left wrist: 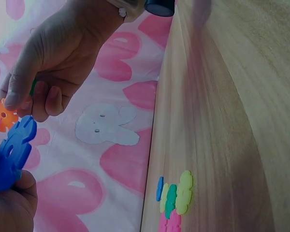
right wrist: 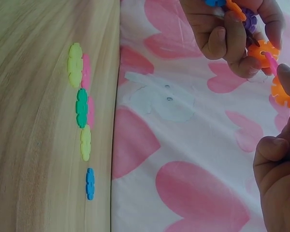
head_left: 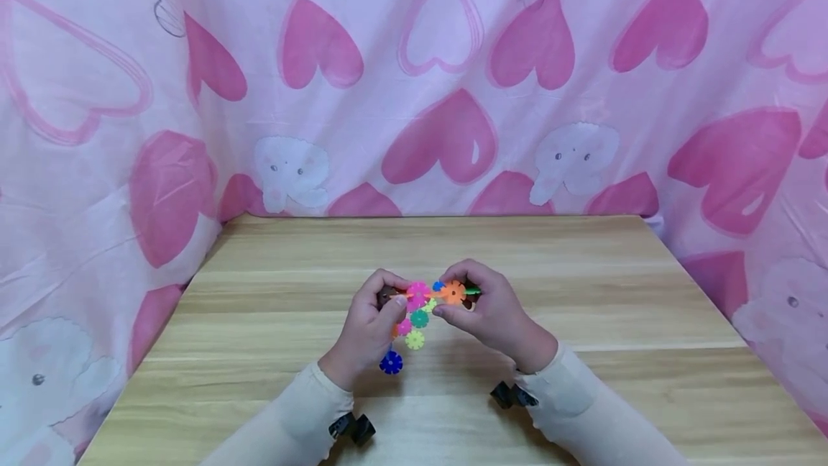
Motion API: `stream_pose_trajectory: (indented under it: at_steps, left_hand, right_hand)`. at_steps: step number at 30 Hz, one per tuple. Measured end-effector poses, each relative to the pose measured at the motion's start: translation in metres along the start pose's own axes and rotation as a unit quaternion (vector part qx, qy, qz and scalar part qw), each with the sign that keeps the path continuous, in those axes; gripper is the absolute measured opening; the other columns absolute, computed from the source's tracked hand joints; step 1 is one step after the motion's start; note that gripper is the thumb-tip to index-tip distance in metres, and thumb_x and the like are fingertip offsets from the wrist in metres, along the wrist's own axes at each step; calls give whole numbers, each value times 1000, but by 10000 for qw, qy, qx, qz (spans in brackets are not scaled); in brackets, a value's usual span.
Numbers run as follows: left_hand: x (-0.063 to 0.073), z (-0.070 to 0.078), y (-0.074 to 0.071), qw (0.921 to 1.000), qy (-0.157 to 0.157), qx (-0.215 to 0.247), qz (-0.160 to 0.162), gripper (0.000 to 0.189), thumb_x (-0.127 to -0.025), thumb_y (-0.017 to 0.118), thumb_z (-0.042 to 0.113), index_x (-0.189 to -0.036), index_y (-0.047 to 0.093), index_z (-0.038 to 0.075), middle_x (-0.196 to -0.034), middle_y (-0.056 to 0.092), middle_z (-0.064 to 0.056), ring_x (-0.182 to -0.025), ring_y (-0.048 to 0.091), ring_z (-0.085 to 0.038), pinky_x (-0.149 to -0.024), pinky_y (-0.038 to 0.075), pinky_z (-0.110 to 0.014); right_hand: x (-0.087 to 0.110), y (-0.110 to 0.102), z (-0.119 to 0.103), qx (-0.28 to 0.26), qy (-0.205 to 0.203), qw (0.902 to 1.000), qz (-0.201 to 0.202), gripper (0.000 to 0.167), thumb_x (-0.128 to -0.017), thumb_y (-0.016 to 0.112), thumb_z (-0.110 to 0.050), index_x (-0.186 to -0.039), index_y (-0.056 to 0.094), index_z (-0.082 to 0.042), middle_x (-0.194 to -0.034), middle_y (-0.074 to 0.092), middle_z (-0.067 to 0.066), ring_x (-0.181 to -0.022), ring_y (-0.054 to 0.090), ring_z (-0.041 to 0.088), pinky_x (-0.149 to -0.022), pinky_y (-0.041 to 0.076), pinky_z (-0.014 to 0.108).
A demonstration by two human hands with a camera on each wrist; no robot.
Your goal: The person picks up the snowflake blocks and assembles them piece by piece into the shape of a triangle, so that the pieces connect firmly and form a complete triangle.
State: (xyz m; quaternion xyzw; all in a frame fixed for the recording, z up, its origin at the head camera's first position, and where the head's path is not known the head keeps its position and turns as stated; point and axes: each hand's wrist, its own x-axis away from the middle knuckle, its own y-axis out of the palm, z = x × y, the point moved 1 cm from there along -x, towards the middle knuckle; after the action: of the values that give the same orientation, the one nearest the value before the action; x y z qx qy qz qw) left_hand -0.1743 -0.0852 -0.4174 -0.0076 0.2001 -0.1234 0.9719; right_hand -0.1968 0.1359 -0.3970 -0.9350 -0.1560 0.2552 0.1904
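In the head view my left hand grips a group of notched plastic snowflake discs joined together. A pink disc sits at its fingertips, and a dark blue disc hangs below. A purple disc and an orange disc show by its fingers in the right wrist view. My right hand pinches another orange disc, with a green disc mostly hidden in its fingers. The pink disc stands edge-on between the two orange ones. Whether it is fully slotted into both I cannot tell.
Loose discs lie on the wooden table beneath the hands: a green one, a yellow one, a pink one and a blue one, among others. A pink heart-print curtain hangs behind the table and at its sides.
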Motion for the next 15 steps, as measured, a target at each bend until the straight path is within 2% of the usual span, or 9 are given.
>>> stream_pose_trajectory:
  at_steps: [11, 15]
  left_hand:
    - [2, 0, 0, 9999, -13, 9, -123, 19, -106, 46, 2, -122, 57, 3, -88, 54, -12, -75, 52, -15, -66, 51, -22]
    - [1, 0, 1, 9998, 63, 39, -183, 18, -107, 46, 3, -122, 56, 2, -88, 54, -15, -74, 53, -22, -66, 51, -21]
  right_hand:
    - [2, 6, 3, -125, -324, 9990, 267, 30, -85, 83, 3, -102, 64, -11, -92, 63, 2, -69, 59, 16, -59, 59, 29]
    - [2, 7, 4, -198, -591, 9973, 389, 32, -83, 82, 7, -102, 62, -8, -93, 63, 3, -69, 60, 16, -58, 59, 29]
